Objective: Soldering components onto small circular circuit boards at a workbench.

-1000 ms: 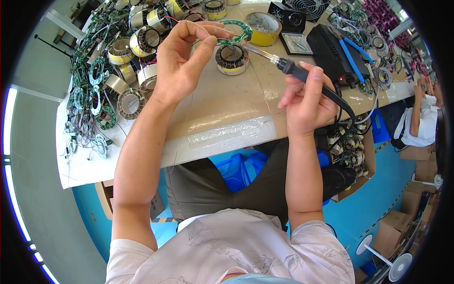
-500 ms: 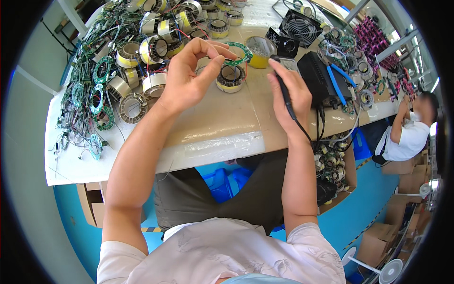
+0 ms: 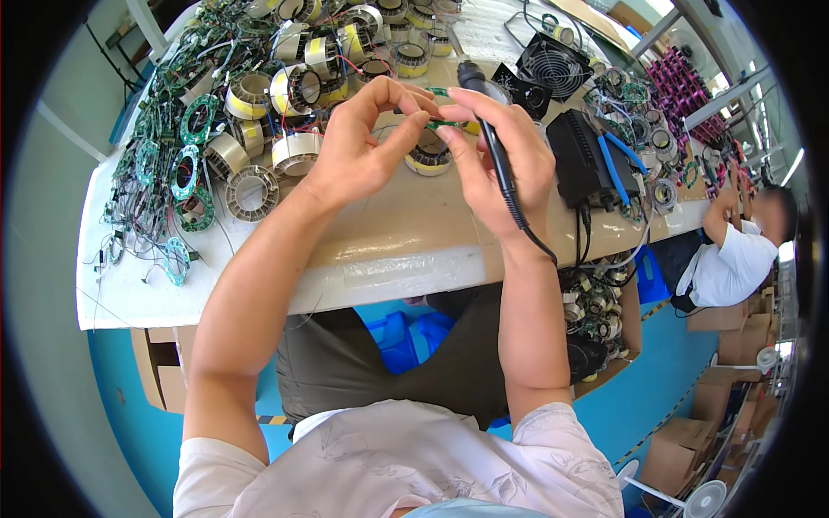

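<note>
My left hand (image 3: 367,147) is closed in a pinch on a green ring-shaped circuit board (image 3: 440,124), held over the table; the fingers hide much of it. Close on its right, my right hand (image 3: 511,160) grips a black soldering iron (image 3: 494,147), whose metal end points away from me. The thumb and forefinger of that hand reach to the board's right side; whether they pinch it I cannot tell. Just below the board stands a motor stator (image 3: 429,161) with a yellow band. A yellow round container is mostly hidden behind my right hand.
Piled stators (image 3: 298,91) and tangled wired circuit boards (image 3: 155,147) cover the table's left. Right of my hands are a black box (image 3: 580,160), blue-handled pliers (image 3: 615,168) and a black fan (image 3: 553,67). A co-worker (image 3: 734,250) sits far right. The iron's cord hangs by my right wrist.
My right hand has moved left until its fingertips meet the circuit board. The soldering iron now shows its metal end pointing away. My left hand still holds the board, with its ring tilted differently.
</note>
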Available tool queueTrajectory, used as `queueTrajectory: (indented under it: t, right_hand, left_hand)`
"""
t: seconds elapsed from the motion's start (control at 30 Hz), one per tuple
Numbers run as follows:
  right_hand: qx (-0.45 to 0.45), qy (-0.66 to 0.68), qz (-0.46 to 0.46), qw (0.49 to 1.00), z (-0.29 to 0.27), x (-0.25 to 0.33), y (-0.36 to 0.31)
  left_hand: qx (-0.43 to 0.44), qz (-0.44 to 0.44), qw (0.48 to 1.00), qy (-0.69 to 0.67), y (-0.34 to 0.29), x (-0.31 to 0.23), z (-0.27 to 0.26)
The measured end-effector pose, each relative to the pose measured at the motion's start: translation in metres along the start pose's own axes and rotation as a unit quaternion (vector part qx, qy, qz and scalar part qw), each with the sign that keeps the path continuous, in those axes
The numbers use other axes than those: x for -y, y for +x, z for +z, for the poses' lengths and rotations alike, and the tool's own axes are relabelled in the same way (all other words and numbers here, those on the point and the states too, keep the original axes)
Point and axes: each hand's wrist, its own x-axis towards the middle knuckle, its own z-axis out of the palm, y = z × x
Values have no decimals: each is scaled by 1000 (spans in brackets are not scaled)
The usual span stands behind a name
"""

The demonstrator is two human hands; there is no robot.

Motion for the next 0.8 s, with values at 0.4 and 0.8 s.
queueTrajectory:
  t: [0.4,0.8]
  right_hand:
    - [17,-28,-65,997,3,-11,7]
    - [-5,-140,-147,979,-18,-31,-6]
  left_hand:
    - [2,-4,1000,0,0,-3,1]
    - [23,-17,999,-16,-2,-7,2]
